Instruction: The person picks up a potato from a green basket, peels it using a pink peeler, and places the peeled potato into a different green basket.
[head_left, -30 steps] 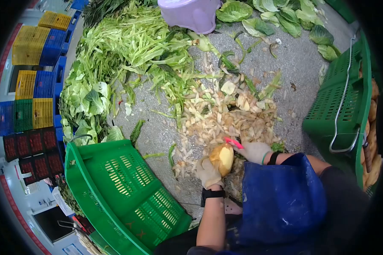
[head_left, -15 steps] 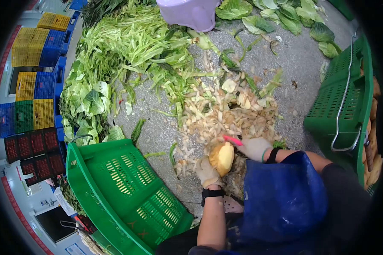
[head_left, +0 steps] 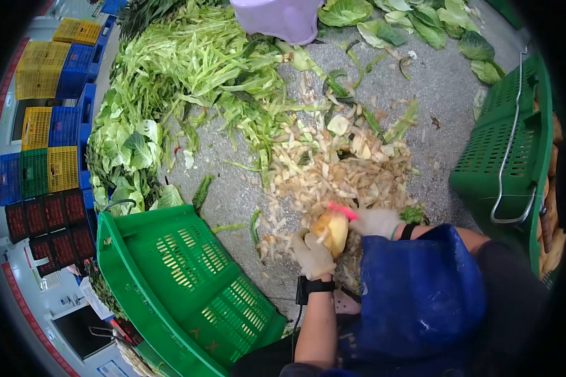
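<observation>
My left hand (head_left: 313,256), in a pale glove, is wrapped round the near left side of a large root vegetable (head_left: 337,235). Yellow flesh shows over much of it, and brown skin is left along its upper left. In my gloved right hand (head_left: 377,222) is a pink peeler (head_left: 342,211), held at the top of the vegetable. The peeler's blade is blurred, and a pale strip lies across the vegetable's face. Just beyond both hands a heap of peelings (head_left: 333,176) covers the floor.
An open green crate (head_left: 188,270) tilts at my left. Another green crate (head_left: 500,151), holding brown roots (head_left: 550,207), stands at my right. Shredded greens (head_left: 188,69) lie far left, near a purple stool (head_left: 280,19). Cabbage leaves (head_left: 383,34) are scattered at the back.
The root vegetable has turned in my left hand, which has rolled over to show more of its back. The peeler and my right hand have shifted slightly along the vegetable.
</observation>
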`<action>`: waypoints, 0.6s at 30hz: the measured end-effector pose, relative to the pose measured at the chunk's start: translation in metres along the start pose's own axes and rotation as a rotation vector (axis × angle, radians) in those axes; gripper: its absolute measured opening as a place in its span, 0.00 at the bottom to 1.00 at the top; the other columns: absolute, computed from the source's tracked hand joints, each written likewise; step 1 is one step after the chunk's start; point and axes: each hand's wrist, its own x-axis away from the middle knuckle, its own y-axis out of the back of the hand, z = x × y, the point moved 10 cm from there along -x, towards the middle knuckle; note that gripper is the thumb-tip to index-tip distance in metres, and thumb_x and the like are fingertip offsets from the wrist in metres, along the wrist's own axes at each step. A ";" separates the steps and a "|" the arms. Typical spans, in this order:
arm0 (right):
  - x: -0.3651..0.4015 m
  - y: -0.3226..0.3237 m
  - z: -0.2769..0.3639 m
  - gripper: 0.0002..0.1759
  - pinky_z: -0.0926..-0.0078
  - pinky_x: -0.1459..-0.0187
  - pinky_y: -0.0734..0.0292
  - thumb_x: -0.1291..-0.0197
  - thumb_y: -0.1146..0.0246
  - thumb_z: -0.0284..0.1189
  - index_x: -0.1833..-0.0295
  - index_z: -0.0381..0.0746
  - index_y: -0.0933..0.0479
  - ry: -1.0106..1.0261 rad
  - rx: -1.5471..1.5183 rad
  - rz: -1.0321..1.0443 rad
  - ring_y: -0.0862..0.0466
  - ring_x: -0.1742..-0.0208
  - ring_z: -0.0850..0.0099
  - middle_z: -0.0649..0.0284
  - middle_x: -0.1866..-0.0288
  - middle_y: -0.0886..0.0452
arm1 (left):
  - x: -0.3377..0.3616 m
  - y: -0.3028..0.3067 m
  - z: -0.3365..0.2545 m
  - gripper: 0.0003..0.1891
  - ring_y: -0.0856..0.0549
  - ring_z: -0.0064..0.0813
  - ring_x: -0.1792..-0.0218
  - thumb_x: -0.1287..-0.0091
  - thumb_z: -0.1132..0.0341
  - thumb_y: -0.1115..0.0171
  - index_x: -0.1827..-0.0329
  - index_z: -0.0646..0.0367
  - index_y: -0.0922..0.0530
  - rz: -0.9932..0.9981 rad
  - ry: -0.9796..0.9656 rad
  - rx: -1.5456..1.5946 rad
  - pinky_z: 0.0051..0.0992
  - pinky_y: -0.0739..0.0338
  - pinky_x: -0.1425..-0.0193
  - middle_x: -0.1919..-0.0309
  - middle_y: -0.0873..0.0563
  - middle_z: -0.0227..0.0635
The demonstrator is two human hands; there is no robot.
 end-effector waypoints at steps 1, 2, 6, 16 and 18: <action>-0.003 -0.005 -0.024 0.29 0.56 0.58 0.21 0.34 0.52 0.56 0.53 0.40 0.25 -0.197 0.021 0.160 0.15 0.61 0.51 0.48 0.63 0.16 | -0.002 0.003 -0.002 0.16 0.19 0.44 0.58 0.36 0.64 0.50 0.57 0.71 0.22 -0.031 -0.006 0.002 0.35 0.27 0.47 0.60 0.17 0.54; -0.003 0.003 -0.026 0.29 0.56 0.58 0.21 0.33 0.53 0.56 0.53 0.40 0.25 -0.180 0.085 0.092 0.15 0.61 0.51 0.48 0.63 0.16 | -0.004 0.005 -0.009 0.16 0.19 0.44 0.58 0.36 0.64 0.50 0.57 0.71 0.22 -0.031 -0.019 -0.002 0.35 0.27 0.47 0.60 0.17 0.54; 0.024 -0.002 0.033 0.28 0.54 0.61 0.22 0.33 0.52 0.53 0.55 0.37 0.24 -0.018 0.017 -0.065 0.15 0.65 0.50 0.48 0.68 0.17 | 0.003 0.005 -0.016 0.16 0.20 0.44 0.58 0.36 0.65 0.51 0.57 0.71 0.22 -0.052 -0.059 -0.027 0.36 0.27 0.47 0.60 0.17 0.53; -0.008 -0.006 -0.020 0.25 0.53 0.60 0.22 0.33 0.51 0.52 0.55 0.40 0.23 -0.147 0.043 0.082 0.16 0.61 0.50 0.49 0.64 0.16 | 0.004 0.010 -0.023 0.16 0.20 0.44 0.54 0.36 0.64 0.51 0.54 0.69 0.23 -0.086 -0.096 -0.151 0.36 0.29 0.44 0.59 0.18 0.52; -0.012 -0.006 -0.028 0.25 0.53 0.60 0.22 0.33 0.51 0.52 0.55 0.40 0.24 -0.207 0.011 0.136 0.16 0.60 0.50 0.50 0.62 0.16 | 0.000 0.007 -0.004 0.16 0.21 0.43 0.53 0.35 0.64 0.50 0.54 0.68 0.23 -0.039 -0.024 -0.138 0.36 0.30 0.42 0.59 0.18 0.51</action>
